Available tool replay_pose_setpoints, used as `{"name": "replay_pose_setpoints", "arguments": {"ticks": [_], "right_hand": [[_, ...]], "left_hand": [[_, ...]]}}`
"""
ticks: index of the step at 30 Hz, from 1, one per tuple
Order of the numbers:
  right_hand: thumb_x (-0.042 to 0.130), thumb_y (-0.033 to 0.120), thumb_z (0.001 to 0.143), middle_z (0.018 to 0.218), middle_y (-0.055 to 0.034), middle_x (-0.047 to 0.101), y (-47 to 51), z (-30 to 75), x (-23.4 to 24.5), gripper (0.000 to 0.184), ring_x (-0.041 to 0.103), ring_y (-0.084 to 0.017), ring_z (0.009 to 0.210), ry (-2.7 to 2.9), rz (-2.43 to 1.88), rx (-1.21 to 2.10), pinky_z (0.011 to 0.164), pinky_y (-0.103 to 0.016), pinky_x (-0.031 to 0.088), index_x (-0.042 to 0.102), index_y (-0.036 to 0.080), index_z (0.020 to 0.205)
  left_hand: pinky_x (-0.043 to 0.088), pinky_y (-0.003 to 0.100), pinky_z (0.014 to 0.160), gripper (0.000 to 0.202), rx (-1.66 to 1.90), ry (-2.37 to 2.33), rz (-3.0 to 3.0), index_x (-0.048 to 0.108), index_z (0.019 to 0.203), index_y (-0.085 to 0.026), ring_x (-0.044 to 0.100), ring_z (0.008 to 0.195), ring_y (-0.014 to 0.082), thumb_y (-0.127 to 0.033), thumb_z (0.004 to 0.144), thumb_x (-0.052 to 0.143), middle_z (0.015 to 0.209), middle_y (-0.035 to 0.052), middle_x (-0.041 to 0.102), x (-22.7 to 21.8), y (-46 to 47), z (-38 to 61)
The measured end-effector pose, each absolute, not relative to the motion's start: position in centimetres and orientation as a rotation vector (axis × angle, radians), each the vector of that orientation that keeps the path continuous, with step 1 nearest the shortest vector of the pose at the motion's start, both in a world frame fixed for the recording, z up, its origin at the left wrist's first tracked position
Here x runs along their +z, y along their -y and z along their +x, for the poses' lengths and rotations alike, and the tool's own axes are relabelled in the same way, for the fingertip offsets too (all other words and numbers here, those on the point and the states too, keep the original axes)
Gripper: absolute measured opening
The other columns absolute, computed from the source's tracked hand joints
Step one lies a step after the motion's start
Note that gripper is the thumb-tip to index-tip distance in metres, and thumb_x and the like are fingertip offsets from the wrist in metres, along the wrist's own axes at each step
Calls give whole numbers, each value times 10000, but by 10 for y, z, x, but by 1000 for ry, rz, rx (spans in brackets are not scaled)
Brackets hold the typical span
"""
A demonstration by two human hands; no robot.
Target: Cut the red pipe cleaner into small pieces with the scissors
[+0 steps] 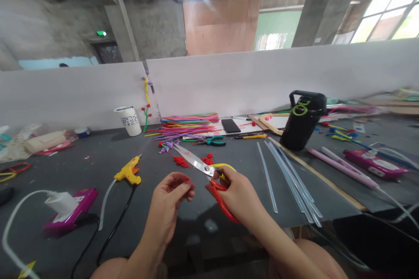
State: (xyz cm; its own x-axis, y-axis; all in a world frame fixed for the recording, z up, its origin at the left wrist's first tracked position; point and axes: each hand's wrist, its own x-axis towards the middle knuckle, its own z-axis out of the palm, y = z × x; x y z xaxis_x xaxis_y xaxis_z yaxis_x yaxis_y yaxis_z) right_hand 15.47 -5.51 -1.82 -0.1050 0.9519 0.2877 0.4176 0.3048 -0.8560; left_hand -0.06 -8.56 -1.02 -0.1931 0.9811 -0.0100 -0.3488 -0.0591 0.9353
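Note:
My right hand grips the scissors by their red handles, above the front of the dark table. Their blades point up and to the left. My left hand is beside them, thumb and fingers pinched together. A speck of red shows at those fingertips, too small to name. Just beyond the blades lie small piles of red fuzzy pieces. Purple fuzzy pieces lie near the blade tips. Behind them is a heap of coloured pipe cleaners.
A yellow glue gun and a magenta power strip with cords lie left. Clear glue sticks and a black bottle are right. Pliers, a phone and a white cup sit farther back, before a white partition.

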Motion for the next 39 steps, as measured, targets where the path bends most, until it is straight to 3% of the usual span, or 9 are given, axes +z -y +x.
{"name": "replay_pose_setpoints", "arguments": {"ticks": [3,8,12,18,22,30,39], "right_hand": [[515,227,646,584,39,483,56,157,-17,105,417,-108,521,1837,-1259,683,475,-197,298,518,196,746],[489,161,621,613,38,484,57,162,-11,208,410,-105,534,1991,-1171,584,497,-196,316,536,188,822],[536,241,662,679,4,533,62,164,-11,228,444,-128,584,2045,-1176,334,540,-222,328,542,185,882],[571,381,686,615,21,522,69,167,-3,258,451,-127,543,2049,-1220,323,505,-215,310,526,188,850],[574,407,679,599,32,516,72,165,10,230,442,-122,530,2165,-1255,328,483,-211,274,481,203,727],[466,455,753,568,21,488,82,161,-9,264,418,-123,482,2350,-1160,254,467,-223,255,403,203,702],[485,515,713,516,17,462,85,164,-24,334,432,-131,465,2398,-1118,99,459,-231,255,453,184,684]], "left_hand": [[414,162,502,99,1523,-1041,840,590,714,-140,552,518,74,-148,631,643,601,-8,626,-9,85,-4],[418,158,501,94,1525,-985,792,589,699,-150,556,519,73,-134,628,650,594,-9,631,-8,84,-6],[431,164,517,100,1534,-957,728,598,694,-140,566,540,81,-129,615,659,618,8,640,-7,86,-6],[438,144,535,89,1536,-904,670,601,690,-145,552,543,59,-115,625,653,627,-13,615,1,89,-10],[434,131,520,97,1547,-876,639,599,684,-141,531,526,47,-97,617,653,636,-13,605,5,90,-17],[431,125,509,83,1562,-837,602,606,659,-148,518,528,49,-74,632,635,608,-18,588,14,99,-17],[425,119,488,102,1541,-788,583,619,667,-173,500,501,45,-85,619,640,606,-27,589,18,106,-16]]}}
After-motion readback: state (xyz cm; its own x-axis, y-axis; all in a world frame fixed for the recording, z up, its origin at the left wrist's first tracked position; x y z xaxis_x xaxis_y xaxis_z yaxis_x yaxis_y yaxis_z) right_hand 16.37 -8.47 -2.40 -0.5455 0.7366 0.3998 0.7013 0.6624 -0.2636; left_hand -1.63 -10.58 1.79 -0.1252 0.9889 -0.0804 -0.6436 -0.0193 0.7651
